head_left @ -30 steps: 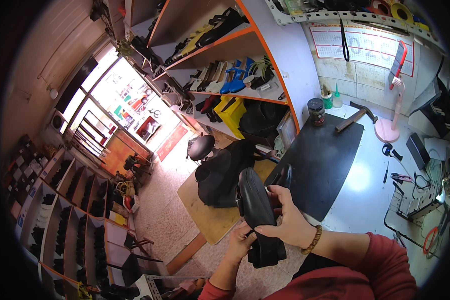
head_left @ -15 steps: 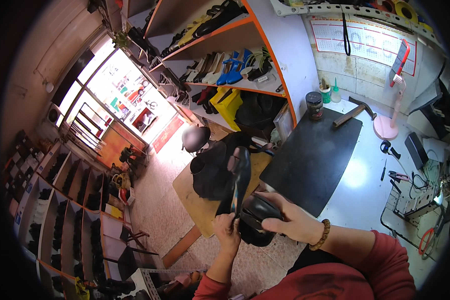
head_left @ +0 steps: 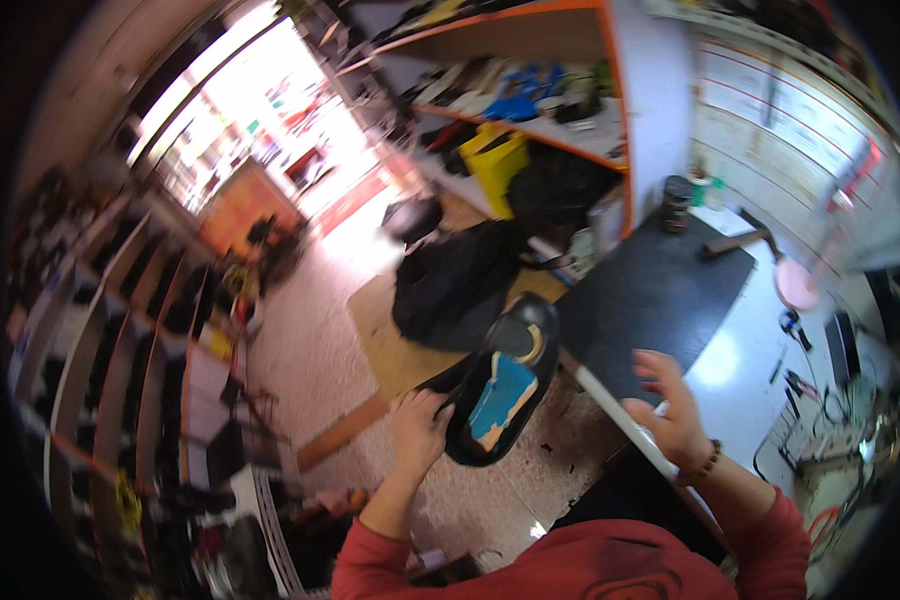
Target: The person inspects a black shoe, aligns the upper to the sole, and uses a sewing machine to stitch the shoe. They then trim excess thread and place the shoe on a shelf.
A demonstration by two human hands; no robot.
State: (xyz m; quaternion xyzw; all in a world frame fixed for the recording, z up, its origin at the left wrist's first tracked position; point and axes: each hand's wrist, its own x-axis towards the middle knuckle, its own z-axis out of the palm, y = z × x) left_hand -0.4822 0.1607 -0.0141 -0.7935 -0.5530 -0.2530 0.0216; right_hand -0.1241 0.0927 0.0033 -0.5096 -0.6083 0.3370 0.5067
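Observation:
My left hand [head_left: 419, 432] grips a black shoe [head_left: 528, 395] by its near left side, fingers wrapped over the edge. A blue patch with torn cream edges shows within the shoe's black rim, and a tan curved strip lies toward its far end. To the right, my right hand [head_left: 670, 415] is raised by the front edge of the white worktable [head_left: 620, 405], fingers apart and nothing in them. The picture is somewhat blurred, so fine detail on the shoe is lost.
On the worktable lie a black mat [head_left: 660, 300], a dark jar [head_left: 676, 203] and a hammer [head_left: 740, 243]. Black cloth [head_left: 455, 285] covers a tan board ahead. Shoe shelves [head_left: 120, 360] line the left; another orange-edged shelf [head_left: 625, 110] stands at the back.
My right hand has let go of the black shoe and moved right, opening. The shoe, still in my left hand, has turned so its blue patch faces up. The view has shifted.

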